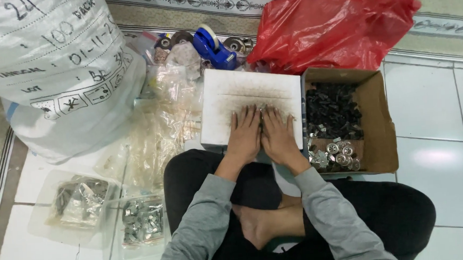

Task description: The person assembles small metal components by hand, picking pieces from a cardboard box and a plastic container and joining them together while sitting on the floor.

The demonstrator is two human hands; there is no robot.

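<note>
Both my hands lie flat, side by side, on a white box (pixel 229 93) whose top is smudged grey. My left hand (pixel 245 134) and my right hand (pixel 279 135) have their fingers spread and pointing away from me. Small metal pieces (pixel 262 108) show at the fingertips where the two hands meet. Whether either hand grips them I cannot tell. I sit cross-legged on the floor, with the box in front of my knees.
A brown cardboard box (pixel 380 117) on the right holds dark parts and shiny round metal pieces. Behind it lies a red plastic bag (pixel 331 27). A large white sack (pixel 48 65), a blue tape dispenser (pixel 212 46), clear small bags (pixel 160 128) and two plastic trays (pixel 116 252) sit on the left.
</note>
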